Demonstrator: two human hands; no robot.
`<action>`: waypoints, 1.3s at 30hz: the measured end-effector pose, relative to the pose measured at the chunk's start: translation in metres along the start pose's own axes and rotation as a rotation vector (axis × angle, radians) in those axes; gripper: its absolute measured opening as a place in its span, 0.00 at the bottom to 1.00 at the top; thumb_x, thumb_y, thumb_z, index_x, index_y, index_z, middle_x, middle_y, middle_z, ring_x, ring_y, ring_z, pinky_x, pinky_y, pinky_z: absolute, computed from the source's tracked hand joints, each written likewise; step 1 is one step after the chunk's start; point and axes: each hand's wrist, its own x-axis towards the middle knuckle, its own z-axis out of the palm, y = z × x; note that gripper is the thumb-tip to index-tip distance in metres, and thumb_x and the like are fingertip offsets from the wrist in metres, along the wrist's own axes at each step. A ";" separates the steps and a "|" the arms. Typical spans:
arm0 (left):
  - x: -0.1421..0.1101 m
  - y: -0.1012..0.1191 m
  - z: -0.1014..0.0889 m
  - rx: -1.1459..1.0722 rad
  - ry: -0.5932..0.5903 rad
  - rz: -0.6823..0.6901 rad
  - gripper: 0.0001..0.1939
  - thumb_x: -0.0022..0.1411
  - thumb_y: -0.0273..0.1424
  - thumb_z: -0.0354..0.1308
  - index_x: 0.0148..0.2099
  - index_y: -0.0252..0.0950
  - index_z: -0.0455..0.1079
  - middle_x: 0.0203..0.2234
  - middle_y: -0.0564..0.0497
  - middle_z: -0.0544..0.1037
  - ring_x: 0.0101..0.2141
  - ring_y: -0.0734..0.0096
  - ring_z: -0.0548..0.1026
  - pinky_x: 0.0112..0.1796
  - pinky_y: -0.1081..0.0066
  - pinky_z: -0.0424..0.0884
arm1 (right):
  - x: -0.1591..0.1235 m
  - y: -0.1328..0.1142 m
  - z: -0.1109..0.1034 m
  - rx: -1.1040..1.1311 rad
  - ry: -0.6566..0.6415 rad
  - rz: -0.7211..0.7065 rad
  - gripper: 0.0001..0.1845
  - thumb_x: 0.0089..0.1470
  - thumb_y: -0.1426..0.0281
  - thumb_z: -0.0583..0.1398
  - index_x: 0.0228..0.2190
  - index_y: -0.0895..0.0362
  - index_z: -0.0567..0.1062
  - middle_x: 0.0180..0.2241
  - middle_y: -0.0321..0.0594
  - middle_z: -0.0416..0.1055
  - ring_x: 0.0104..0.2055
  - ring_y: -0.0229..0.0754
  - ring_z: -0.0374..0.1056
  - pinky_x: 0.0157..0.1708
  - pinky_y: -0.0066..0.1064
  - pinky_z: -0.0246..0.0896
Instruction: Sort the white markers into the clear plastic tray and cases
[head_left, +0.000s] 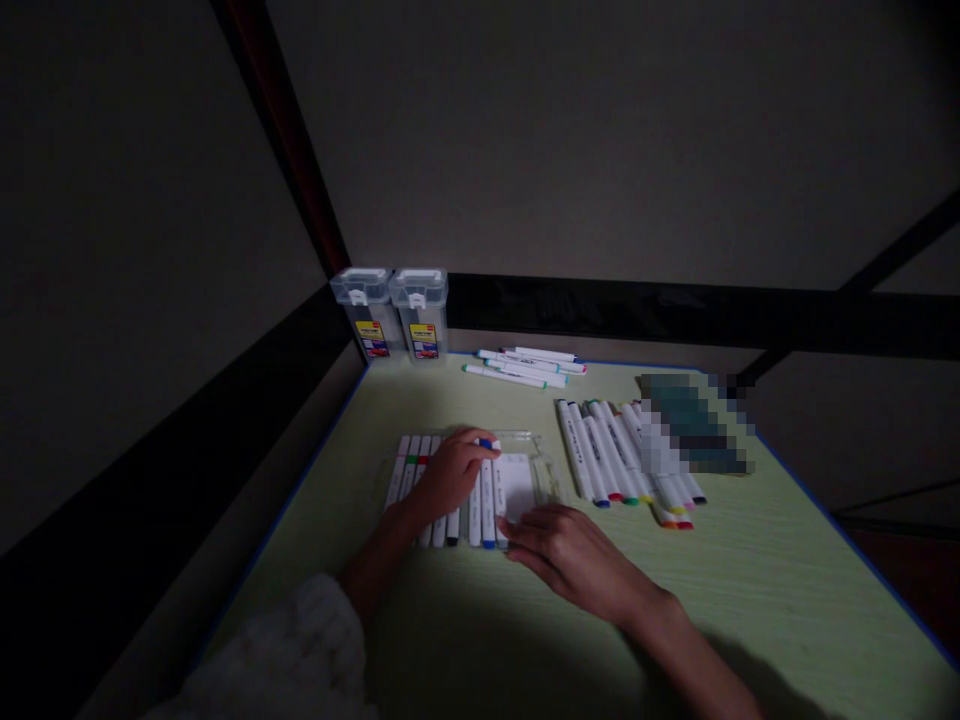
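Note:
A clear plastic marker case [540, 450] lies on the table in front of me, with white markers [411, 480] side by side in its left part. Toward the right end of the row, a white marker [501, 492] lies lengthwise between my two hands. My left hand [450, 478] reaches over the row, its thumb and forefinger closed at the far end of that marker. At the near end, my right hand [566, 555] pinches the same marker with its fingertips. A white insert [519, 482] shows in the case to the right of the marker.
More markers [611, 455] lie in a loose group to the right, partly beside a pixelated flat object [690, 425]. A small pile of markers [525, 368] is at the back. Two clear lidded boxes [420, 315] stand at the table's [750, 580] back left corner, near the wall.

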 end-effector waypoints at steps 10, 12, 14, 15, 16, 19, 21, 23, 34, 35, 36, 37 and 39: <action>0.000 -0.004 0.002 0.007 0.016 -0.012 0.17 0.53 0.17 0.46 0.36 0.36 0.74 0.39 0.48 0.73 0.42 0.69 0.69 0.45 0.64 0.65 | 0.001 -0.001 0.001 0.027 0.038 -0.016 0.13 0.57 0.69 0.51 0.41 0.59 0.71 0.29 0.41 0.71 0.31 0.40 0.66 0.31 0.31 0.56; 0.000 -0.004 0.002 0.018 0.019 -0.017 0.17 0.53 0.16 0.46 0.36 0.36 0.74 0.40 0.47 0.73 0.43 0.69 0.69 0.46 0.64 0.65 | 0.001 -0.001 0.001 0.033 0.036 -0.017 0.14 0.57 0.69 0.51 0.41 0.59 0.71 0.29 0.41 0.72 0.31 0.40 0.66 0.31 0.31 0.56; 0.000 -0.003 0.002 0.034 0.016 -0.019 0.17 0.52 0.16 0.46 0.36 0.35 0.74 0.41 0.47 0.73 0.43 0.68 0.69 0.46 0.63 0.64 | 0.001 -0.001 0.001 0.039 0.034 -0.017 0.14 0.58 0.69 0.50 0.40 0.59 0.71 0.29 0.41 0.72 0.32 0.41 0.66 0.32 0.32 0.56; 0.000 -0.003 0.002 0.042 0.014 -0.021 0.17 0.52 0.16 0.46 0.36 0.35 0.74 0.41 0.47 0.73 0.43 0.68 0.69 0.46 0.63 0.64 | 0.001 -0.001 0.000 0.041 0.032 -0.016 0.14 0.58 0.69 0.50 0.40 0.59 0.71 0.29 0.41 0.72 0.32 0.41 0.66 0.32 0.32 0.56; 0.000 -0.003 0.001 0.046 0.012 -0.022 0.17 0.52 0.16 0.46 0.36 0.35 0.74 0.41 0.47 0.73 0.43 0.68 0.69 0.46 0.63 0.64 | 0.001 -0.002 0.000 0.042 0.030 -0.015 0.14 0.58 0.69 0.49 0.40 0.59 0.71 0.30 0.41 0.72 0.32 0.41 0.67 0.33 0.32 0.56; 0.000 -0.002 0.001 0.047 0.011 -0.016 0.17 0.53 0.16 0.46 0.35 0.36 0.74 0.39 0.48 0.74 0.43 0.69 0.70 0.45 0.63 0.65 | 0.002 -0.003 -0.001 0.031 0.028 -0.011 0.13 0.58 0.69 0.50 0.40 0.59 0.72 0.30 0.42 0.72 0.33 0.41 0.67 0.33 0.32 0.57; 0.000 -0.002 0.001 0.049 0.016 -0.011 0.17 0.53 0.17 0.47 0.35 0.36 0.74 0.39 0.48 0.74 0.42 0.69 0.70 0.45 0.64 0.65 | 0.002 -0.003 -0.002 0.023 0.030 -0.012 0.14 0.58 0.69 0.50 0.40 0.60 0.72 0.30 0.42 0.72 0.32 0.41 0.67 0.33 0.32 0.57; 0.001 -0.002 0.001 0.057 0.022 -0.007 0.16 0.52 0.17 0.47 0.35 0.36 0.74 0.39 0.48 0.74 0.42 0.69 0.70 0.45 0.64 0.65 | 0.002 -0.003 -0.001 0.018 0.037 -0.016 0.14 0.58 0.69 0.50 0.41 0.60 0.71 0.30 0.42 0.72 0.33 0.42 0.67 0.33 0.33 0.57; 0.001 0.001 0.000 0.047 0.019 0.004 0.17 0.51 0.15 0.47 0.33 0.36 0.74 0.37 0.49 0.75 0.40 0.69 0.70 0.44 0.65 0.66 | 0.001 -0.003 0.002 0.017 0.051 -0.033 0.14 0.58 0.68 0.50 0.42 0.58 0.71 0.31 0.41 0.72 0.33 0.42 0.67 0.34 0.33 0.57; 0.000 0.001 0.000 0.048 0.017 0.004 0.18 0.50 0.15 0.47 0.33 0.36 0.74 0.37 0.49 0.75 0.41 0.69 0.70 0.44 0.65 0.65 | 0.001 -0.003 0.001 0.018 0.050 -0.033 0.14 0.57 0.68 0.50 0.42 0.58 0.71 0.31 0.41 0.72 0.33 0.42 0.67 0.34 0.33 0.57; 0.000 0.000 0.001 0.052 0.015 0.002 0.18 0.50 0.15 0.46 0.33 0.36 0.74 0.37 0.49 0.75 0.41 0.69 0.70 0.44 0.64 0.65 | 0.001 -0.003 0.001 0.020 0.051 -0.031 0.14 0.57 0.68 0.51 0.42 0.58 0.71 0.31 0.41 0.72 0.33 0.41 0.67 0.34 0.33 0.57; 0.000 0.000 0.001 0.057 0.012 0.001 0.18 0.50 0.14 0.46 0.33 0.36 0.74 0.37 0.49 0.75 0.41 0.69 0.70 0.44 0.64 0.65 | 0.001 -0.003 0.001 0.024 0.053 -0.030 0.14 0.57 0.69 0.51 0.42 0.58 0.71 0.32 0.41 0.73 0.33 0.41 0.67 0.34 0.33 0.57; 0.000 -0.001 0.001 0.063 0.005 0.002 0.19 0.49 0.14 0.45 0.33 0.35 0.74 0.37 0.48 0.75 0.41 0.68 0.69 0.45 0.63 0.65 | 0.002 -0.003 0.000 0.034 0.051 -0.033 0.13 0.58 0.70 0.50 0.41 0.59 0.72 0.31 0.41 0.73 0.33 0.41 0.67 0.34 0.33 0.57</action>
